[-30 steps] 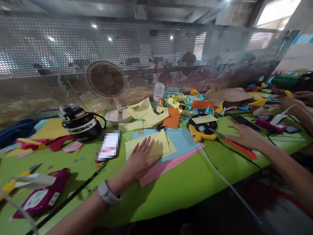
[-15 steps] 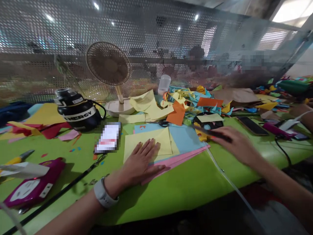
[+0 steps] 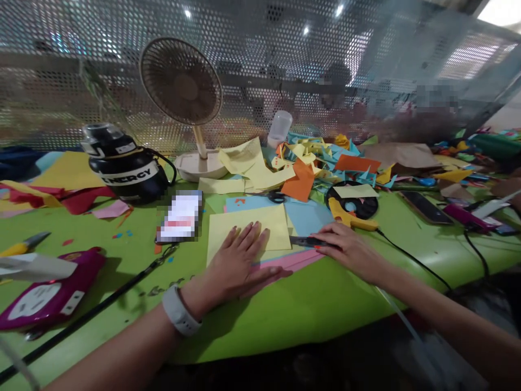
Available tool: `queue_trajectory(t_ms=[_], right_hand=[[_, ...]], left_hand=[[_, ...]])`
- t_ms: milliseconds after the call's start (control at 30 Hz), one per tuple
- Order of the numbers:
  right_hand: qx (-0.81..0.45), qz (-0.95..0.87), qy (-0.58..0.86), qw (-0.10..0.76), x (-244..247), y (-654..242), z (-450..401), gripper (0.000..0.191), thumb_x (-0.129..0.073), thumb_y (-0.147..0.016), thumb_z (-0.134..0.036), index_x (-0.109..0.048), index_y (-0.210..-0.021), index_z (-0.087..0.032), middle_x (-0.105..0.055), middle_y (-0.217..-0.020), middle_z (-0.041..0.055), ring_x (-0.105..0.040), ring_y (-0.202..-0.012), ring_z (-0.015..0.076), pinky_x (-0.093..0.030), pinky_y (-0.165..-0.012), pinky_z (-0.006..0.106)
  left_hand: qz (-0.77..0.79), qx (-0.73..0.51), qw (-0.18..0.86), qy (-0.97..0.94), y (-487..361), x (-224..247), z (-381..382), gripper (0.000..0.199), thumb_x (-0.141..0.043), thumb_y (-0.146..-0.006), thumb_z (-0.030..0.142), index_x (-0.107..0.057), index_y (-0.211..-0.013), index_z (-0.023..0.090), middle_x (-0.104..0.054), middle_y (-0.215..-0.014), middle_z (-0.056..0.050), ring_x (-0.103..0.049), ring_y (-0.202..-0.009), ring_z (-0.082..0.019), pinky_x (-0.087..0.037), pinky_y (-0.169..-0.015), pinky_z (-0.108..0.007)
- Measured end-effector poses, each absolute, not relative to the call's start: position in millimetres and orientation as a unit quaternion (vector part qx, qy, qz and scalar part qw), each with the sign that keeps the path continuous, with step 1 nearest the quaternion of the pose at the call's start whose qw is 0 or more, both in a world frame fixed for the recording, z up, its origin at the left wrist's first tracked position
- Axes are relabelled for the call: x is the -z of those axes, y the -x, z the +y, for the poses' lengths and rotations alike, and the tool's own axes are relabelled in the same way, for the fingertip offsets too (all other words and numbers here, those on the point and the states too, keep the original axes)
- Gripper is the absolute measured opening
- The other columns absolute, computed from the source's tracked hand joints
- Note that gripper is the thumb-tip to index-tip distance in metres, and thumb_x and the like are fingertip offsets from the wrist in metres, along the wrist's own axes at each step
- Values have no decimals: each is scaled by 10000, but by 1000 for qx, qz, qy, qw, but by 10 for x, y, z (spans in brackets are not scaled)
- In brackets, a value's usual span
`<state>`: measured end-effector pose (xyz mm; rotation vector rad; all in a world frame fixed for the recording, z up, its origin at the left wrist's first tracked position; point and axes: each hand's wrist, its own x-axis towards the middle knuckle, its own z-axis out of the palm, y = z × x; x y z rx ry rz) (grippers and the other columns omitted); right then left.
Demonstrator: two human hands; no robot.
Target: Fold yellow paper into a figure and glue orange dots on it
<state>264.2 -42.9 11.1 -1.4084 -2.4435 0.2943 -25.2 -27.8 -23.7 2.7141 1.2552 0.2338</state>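
My left hand lies flat with fingers stretched on a yellow sheet of paper, pressing it down. Beneath that sheet are light blue paper and pink paper, stacked unevenly. In my closed right hand is a dark utility knife, held low over the stack. Its tip points left and reaches the right edge of the yellow sheet; whether it sits under the sheet is hard to see. Just beyond my right hand rests a yellow glue gun, its black cord running right.
Behind the stack lie scissors and a heap of coloured paper scraps. A small fan, a black bottle and a phone stand or lie to the left. Another phone is at right. A magenta device sits front left.
My right hand has come down and left with the utility knife, bringing its tip to the yellow sheet's edge. My left hand stays flat on the paper. The view has tilted slightly downward.
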Motion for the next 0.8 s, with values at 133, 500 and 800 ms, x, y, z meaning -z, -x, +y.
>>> queue_trajectory(t_ms=[133, 500, 800], right_hand=[[-101, -856, 480, 160, -56, -2585, -464, 304, -487, -909, -330, -639, -1166, -271, -606, -1029, 80, -575, -980, 224, -484, -858, 386], [-106, -860, 473, 158, -56, -2568, -520, 309, -540, -896, -277, -629, -1190, -242, -594, -994, 83, -555, -952, 211, -473, -828, 356], [-109, -862, 470, 158, -66, -2462, -546, 305, -537, -900, -264, -629, -1187, -223, -589, -970, 86, -545, -941, 214, -468, -824, 363]], left_hand=[[411, -73, 68, -906, 262, 254, -277, 763, -278, -859, 677, -159, -1471, 239, -234, -1529, -95, -149, -1405, -293, -95, -1123, -483], [414, -49, 69, -906, 247, 189, -293, 793, -273, -843, 695, -206, -1460, 201, -216, -1530, -126, -157, -1402, -304, -114, -1118, -483], [421, -53, 69, -903, 252, 220, -296, 814, -290, -833, 708, -191, -1466, 207, -204, -1531, -135, -158, -1399, -320, -132, -1112, -498]])
